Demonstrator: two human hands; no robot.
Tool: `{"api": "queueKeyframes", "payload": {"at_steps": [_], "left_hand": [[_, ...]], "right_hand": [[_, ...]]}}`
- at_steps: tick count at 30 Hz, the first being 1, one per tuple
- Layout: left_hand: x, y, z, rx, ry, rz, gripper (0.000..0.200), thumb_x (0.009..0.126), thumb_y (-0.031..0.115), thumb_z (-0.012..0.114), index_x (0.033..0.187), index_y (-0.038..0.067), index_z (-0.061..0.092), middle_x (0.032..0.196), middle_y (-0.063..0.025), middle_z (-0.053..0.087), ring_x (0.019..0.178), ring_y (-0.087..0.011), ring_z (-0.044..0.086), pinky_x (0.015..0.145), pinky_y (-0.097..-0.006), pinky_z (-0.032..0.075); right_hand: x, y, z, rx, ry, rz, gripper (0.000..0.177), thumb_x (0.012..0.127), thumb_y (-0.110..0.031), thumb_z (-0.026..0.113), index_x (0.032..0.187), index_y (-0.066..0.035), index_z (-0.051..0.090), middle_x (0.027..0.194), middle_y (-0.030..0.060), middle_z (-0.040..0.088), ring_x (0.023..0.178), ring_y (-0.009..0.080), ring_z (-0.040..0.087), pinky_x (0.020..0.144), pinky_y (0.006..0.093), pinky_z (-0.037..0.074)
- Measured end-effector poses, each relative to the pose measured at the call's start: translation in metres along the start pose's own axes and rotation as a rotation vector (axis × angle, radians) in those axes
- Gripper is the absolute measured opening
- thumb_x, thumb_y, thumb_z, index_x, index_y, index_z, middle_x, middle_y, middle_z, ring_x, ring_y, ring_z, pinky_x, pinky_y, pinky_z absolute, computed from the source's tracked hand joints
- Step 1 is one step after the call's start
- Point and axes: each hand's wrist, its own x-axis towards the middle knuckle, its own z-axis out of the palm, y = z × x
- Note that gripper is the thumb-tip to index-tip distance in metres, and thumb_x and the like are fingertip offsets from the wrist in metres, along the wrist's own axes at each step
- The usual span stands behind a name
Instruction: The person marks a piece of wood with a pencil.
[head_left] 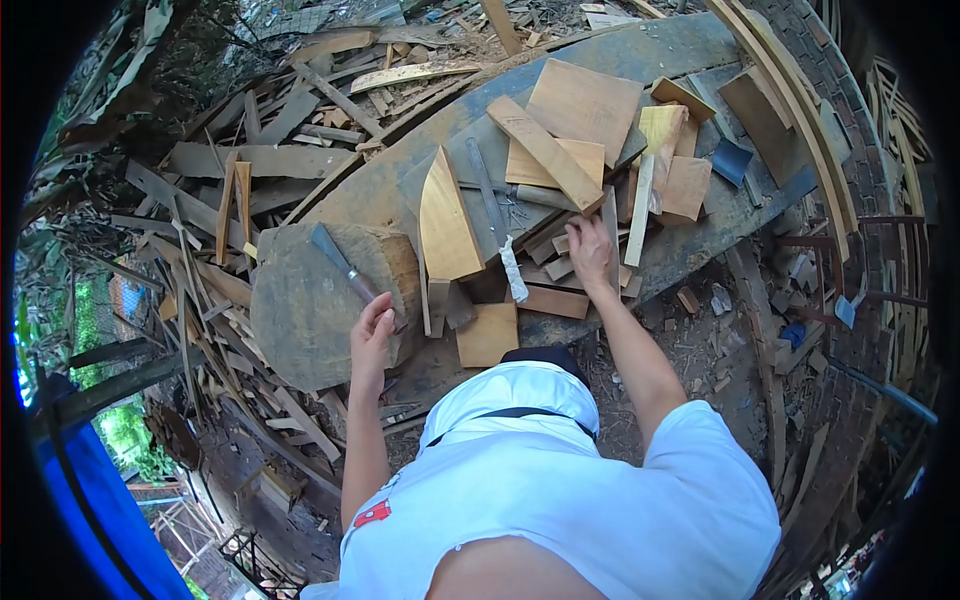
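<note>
Scrap wood (212, 280) is heaped in a messy pile left of the big round stump (300, 310), so I'll use the stump as the marker. On top of it lies a chisel (343, 262), blade pointing up-left, handle toward the person. Left hand (371, 335) is at the handle end, over the stump's right side, fingers half curled; can't tell if they've really got a grip on it. Just right of the stump there's a curved yellowish board (448, 222), pointy end up, then a long metal tool (486, 190) with a white-wrapped handle (513, 270). Well right of the stump, the right hand (590, 250) is down among some small wood offcuts (558, 268), fingers bent, tips partly hidden, so no idea if they're pinching anything. Up and right of the stump, a plank (545, 152) lies across flat boards (584, 108). Farthest right from the stump are long, curved-looking strips (800, 110).
</note>
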Motion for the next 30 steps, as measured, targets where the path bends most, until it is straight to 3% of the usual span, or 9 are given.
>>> {"api": "queueKeyframes", "payload": {"at_steps": [2,11,14,22,24,25,28,29,30], "left_hand": [[0.003,-0.001,0.001,0.052,-0.01,0.026,0.036,0.098,0.019,0.055,0.131,0.004,0.057,0.122,-0.0046,0.06,0.107,-0.0101,0.053,0.087,-0.0242,0.043],[0.003,0.001,0.002,0.057,-0.014,0.025,0.037,0.097,0.019,0.056,0.131,0.004,0.056,0.122,-0.0045,0.06,0.105,-0.0098,0.054,0.086,-0.0236,0.043],[0.001,0.002,0.0,0.064,0.006,0.029,0.038,0.097,0.021,0.057,0.131,0.004,0.056,0.12,-0.0045,0.06,0.103,-0.0101,0.054,0.086,-0.0243,0.043],[-0.001,0.005,0.005,0.056,0.039,0.038,0.038,0.096,0.019,0.055,0.132,0.006,0.055,0.12,-0.0046,0.06,0.108,-0.0115,0.054,0.087,-0.0257,0.043],[0.0,0.009,0.009,0.029,0.036,0.025,0.038,0.095,0.014,0.057,0.132,0.004,0.054,0.115,-0.0034,0.059,0.093,-0.0101,0.054,0.085,-0.0252,0.044],[0.001,0.009,0.009,0.026,0.035,0.024,0.038,0.095,0.014,0.057,0.132,0.004,0.054,0.115,-0.0034,0.059,0.093,-0.0101,0.054,0.085,-0.0252,0.044],[0.004,0.007,0.01,-0.018,0.025,0.027,0.039,0.095,0.014,0.057,0.132,0.003,0.054,0.116,-0.0035,0.059,0.094,-0.0098,0.054,0.084,-0.0252,0.044],[0.005,0.005,0.01,-0.008,0.021,0.039,0.038,0.095,0.014,0.057,0.132,0.003,0.054,0.116,-0.0036,0.059,0.095,-0.0098,0.054,0.084,-0.0252,0.045],[0.005,0.004,0.009,0.001,0.019,0.049,0.038,0.095,0.014,0.057,0.132,0.003,0.054,0.116,-0.0037,0.059,0.095,-0.0099,0.054,0.084,-0.0252,0.045]], "right_hand": [[-0.012,-0.018,0.0,0.119,-0.048,0.001,0.01,0.084,-0.011,0.065,0.091,-0.005,0.063,0.087,0.0153,0.062,0.082,0.0369,0.061,0.072,0.0446,0.049],[0.025,-0.085,0.032,0.41,-0.083,0.065,0.017,0.087,-0.008,0.06,0.102,-0.004,0.066,0.089,0.0176,0.066,0.084,0.0364,0.064,0.073,0.0429,0.05],[0.03,-0.097,0.037,0.251,0.007,-0.069,0.027,0.087,-0.005,0.057,0.113,-0.002,0.063,0.103,0.0185,0.063,0.095,0.0367,0.06,0.083,0.0431,0.048],[-0.029,-0.103,0.014,0.152,-0.095,-0.103,0.024,0.085,-0.009,0.061,0.108,-0.002,0.061,0.096,0.017,0.06,0.094,0.0336,0.059,0.08,0.0416,0.047],[-0.05,-0.096,0.021,0.13,-0.14,0.125,0.024,0.085,-0.015,0.065,0.105,-0.003,0.058,0.096,0.017,0.06,0.092,0.0318,0.061,0.077,0.0401,0.048],[-0.06,-0.091,0.027,0.127,-0.141,0.124,0.024,0.085,-0.015,0.065,0.105,-0.003,0.058,0.096,0.017,0.06,0.092,0.0318,0.061,0.077,0.0401,0.048],[-0.068,-0.089,0.028,0.513,-0.469,0.693,0.027,0.088,-0.022,0.065,0.103,-0.003,0.055,0.084,0.0173,0.064,0.082,0.0336,0.064,0.071,0.0437,0.048],[-0.068,-0.089,0.031,0.513,-0.468,0.693,0.027,0.088,-0.022,0.065,0.103,-0.003,0.055,0.084,0.0173,0.064,0.082,0.0336,0.064,0.071,0.0437,0.048],[-0.067,-0.093,0.034,0.487,-0.455,0.522,0.026,0.088,-0.022,0.064,0.102,-0.002,0.055,0.082,0.0183,0.064,0.078,0.0332,0.065,0.069,0.0435,0.048]]}}
